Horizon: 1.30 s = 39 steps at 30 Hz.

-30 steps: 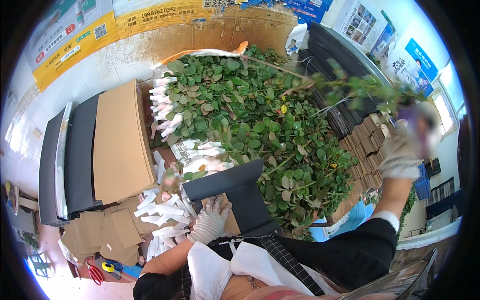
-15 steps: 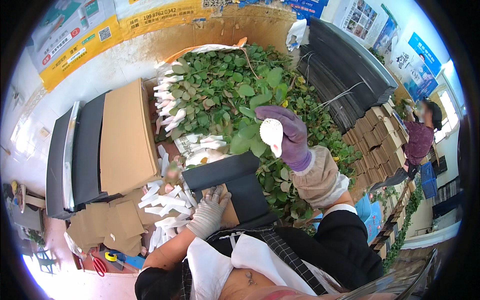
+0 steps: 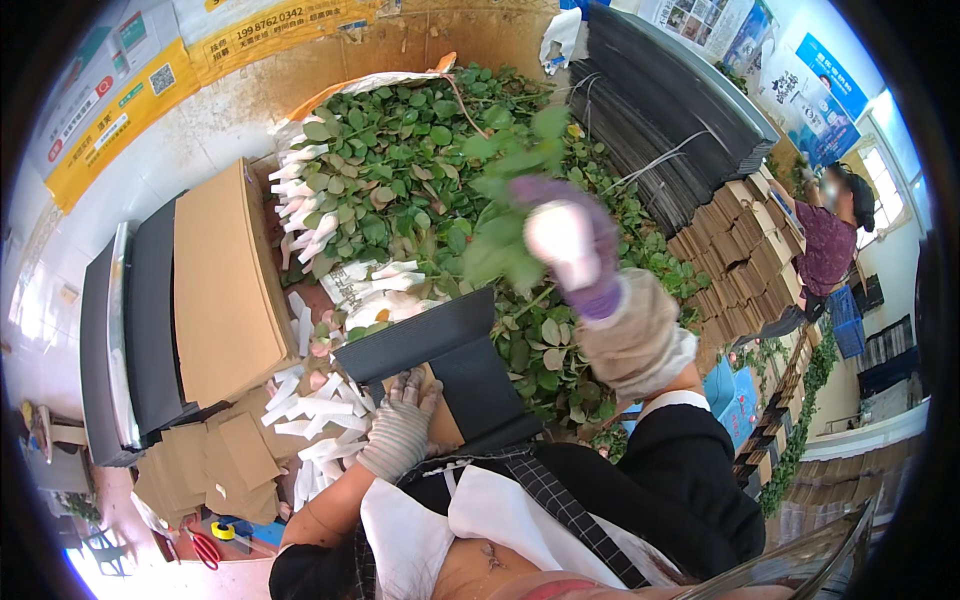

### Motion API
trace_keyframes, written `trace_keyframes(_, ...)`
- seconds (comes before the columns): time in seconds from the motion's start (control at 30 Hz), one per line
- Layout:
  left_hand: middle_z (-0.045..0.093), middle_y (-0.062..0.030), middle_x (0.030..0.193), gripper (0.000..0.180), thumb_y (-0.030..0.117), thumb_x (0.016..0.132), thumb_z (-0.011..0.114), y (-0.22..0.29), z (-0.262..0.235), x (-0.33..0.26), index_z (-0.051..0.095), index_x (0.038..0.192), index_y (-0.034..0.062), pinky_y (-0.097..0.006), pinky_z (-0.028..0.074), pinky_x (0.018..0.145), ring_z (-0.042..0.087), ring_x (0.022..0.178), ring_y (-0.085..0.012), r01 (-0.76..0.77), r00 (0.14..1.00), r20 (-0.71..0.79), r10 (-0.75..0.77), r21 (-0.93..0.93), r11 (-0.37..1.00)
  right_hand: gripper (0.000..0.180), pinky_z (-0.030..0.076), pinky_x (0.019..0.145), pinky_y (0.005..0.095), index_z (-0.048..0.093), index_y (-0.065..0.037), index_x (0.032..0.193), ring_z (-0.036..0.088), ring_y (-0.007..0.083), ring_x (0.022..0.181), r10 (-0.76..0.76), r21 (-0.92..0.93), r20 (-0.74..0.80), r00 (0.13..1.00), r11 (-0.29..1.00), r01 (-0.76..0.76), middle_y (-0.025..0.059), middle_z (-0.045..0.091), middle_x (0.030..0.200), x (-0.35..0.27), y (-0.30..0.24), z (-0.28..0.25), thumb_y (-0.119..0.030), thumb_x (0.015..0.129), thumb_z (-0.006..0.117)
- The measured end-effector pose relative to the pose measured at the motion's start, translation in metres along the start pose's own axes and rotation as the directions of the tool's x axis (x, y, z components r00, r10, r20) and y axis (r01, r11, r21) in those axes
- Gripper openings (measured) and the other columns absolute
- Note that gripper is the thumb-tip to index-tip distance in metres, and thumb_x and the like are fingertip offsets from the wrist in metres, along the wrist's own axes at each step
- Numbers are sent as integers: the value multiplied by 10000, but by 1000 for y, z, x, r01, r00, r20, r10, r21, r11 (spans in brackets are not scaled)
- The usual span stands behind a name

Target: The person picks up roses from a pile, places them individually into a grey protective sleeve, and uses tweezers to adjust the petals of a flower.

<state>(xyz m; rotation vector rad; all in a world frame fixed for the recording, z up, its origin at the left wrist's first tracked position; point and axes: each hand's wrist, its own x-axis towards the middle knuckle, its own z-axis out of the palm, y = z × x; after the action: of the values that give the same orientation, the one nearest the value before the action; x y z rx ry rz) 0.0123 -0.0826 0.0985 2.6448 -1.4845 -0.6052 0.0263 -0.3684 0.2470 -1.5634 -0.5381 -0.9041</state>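
Note:
My right hand (image 3: pixel 603 240), in a purple glove, is closed around a rose and blurred by motion above the leaf pile. A white net sleeve (image 3: pixel 560 238) covers the rose's bloom and faces me; blurred green leaves stick out beyond the hand. Fingers stretched out, my left hand (image 3: pixel 402 415) in a pale glove lies flat on a brown cardboard piece (image 3: pixel 446 408). That piece rests on a folded black corrugated sheet (image 3: pixel 480 365), whose far flap stands up at an angle.
Many leafy stems (image 3: pixel 400 160) with white-sleeved blooms fill the back. Loose white sleeves (image 3: pixel 322 410) and brown card pieces (image 3: pixel 215 465) lie left, with red scissors (image 3: pixel 205 548). Upright boards (image 3: pixel 225 270) stand left; black sheets (image 3: pixel 670 120) are stacked right. A person (image 3: pixel 830 230) stands far right.
My right hand and the rose have swung and now look smeared by motion. The left hand stays flat on the cardboard. The whole view has shifted slightly.

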Motion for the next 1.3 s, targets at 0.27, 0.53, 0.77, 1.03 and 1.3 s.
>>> trace_keyframes(0.27,234,-246,1465,1030,516,591,790,-4,13,3,350,1399,54,-477,271,1102,228,1370,-409,-39,995,-88,37,-27,999,299,509,783,348,621,10,1073,629,288,937,-53,-185,-582,812,980,-69,159,651,1027,-5,-115,-200,-182,846,586)
trace_keyframes(0.53,238,-240,1469,1043,516,580,793,0,8,3,353,1397,39,-458,264,1113,236,1366,-408,-14,997,-78,15,16,1000,240,502,766,362,617,-10,1037,623,282,905,-99,-651,-552,828,672,-353,141,645,988,-29,-193,-262,-131,833,581)
trace_keyframes(0.77,326,-240,1409,1039,526,564,798,4,6,-3,381,1382,40,-464,275,1098,299,1322,-408,-7,987,-160,5,-12,1000,197,495,751,374,614,-27,1006,617,277,878,4,-944,-282,959,179,-278,125,640,953,-3,-224,-248,-86,821,576)
trace_keyframes(1.03,585,-185,1096,456,345,836,611,-27,10,-8,582,1200,72,-413,446,923,549,1015,-364,-118,933,-353,66,-127,985,167,487,734,387,610,-47,970,610,270,847,465,-721,572,675,678,144,107,634,913,-9,-128,-38,-34,808,570)
trace_keyframes(1.3,612,-151,1153,298,279,921,514,-58,27,-4,657,1030,42,-407,412,976,534,1123,-326,-301,930,-347,124,-521,799,48,479,684,412,660,-103,794,611,273,739,701,-717,695,159,692,81,81,610,757,-151,-13,67,-141,779,634)
